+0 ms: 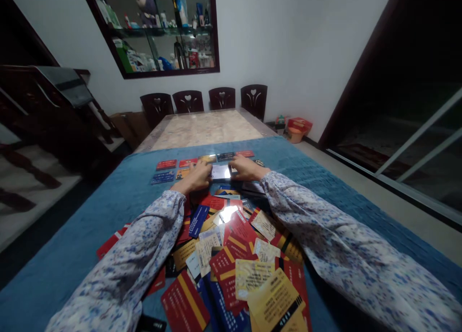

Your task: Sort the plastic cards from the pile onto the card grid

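Both my arms in flowered sleeves reach forward over a blue cloth [90, 236]. My left hand [197, 178] and my right hand [247, 168] pinch the two ends of one pale shiny card [221, 172] lying flat between them. Around it lies a row of laid-out cards [166, 165], red and blue, in two short lines. Nearer to me a big loose heap of cards [234, 260], red, blue and gold, covers the cloth between my forearms.
Beyond the cloth the marble table top [205, 127] runs to several dark chairs [222, 97] at the far end. A glass wall cabinet [159, 29] hangs above them. A red basket [298, 128] sits on the floor, a sliding door [415, 149] at right.
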### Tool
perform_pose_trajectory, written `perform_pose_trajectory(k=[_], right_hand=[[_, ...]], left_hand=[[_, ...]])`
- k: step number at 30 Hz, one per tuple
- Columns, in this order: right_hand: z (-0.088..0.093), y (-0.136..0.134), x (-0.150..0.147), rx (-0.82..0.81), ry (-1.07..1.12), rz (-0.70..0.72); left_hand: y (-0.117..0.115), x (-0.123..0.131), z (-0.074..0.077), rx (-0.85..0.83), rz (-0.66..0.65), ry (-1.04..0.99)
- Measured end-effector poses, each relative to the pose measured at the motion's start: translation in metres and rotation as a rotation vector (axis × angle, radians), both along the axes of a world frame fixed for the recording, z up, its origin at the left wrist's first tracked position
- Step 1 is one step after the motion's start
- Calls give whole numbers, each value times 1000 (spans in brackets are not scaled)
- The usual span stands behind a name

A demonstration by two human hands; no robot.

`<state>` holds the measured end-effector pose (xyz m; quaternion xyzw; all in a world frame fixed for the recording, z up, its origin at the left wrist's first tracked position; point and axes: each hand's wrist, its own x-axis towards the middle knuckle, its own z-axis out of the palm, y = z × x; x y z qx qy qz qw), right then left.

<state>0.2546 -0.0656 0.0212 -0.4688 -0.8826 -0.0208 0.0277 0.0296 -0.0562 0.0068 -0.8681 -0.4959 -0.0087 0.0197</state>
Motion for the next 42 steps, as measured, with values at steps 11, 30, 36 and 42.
perform_pose_trajectory(k=[11,30,36,42], right_hand=[[1,23,-27,-3,-53,-30],[6,47,-45,-119,-123,-57],[7,50,-48,-143,-159,-46],[6,55,-48,-161,-165,-30]], left_hand=[[16,-15,2,-8,78,54],[40,-22,-4,-77,105,84],[45,-25,-6,-92,104,110],[45,-24,-5,-96,104,143]])
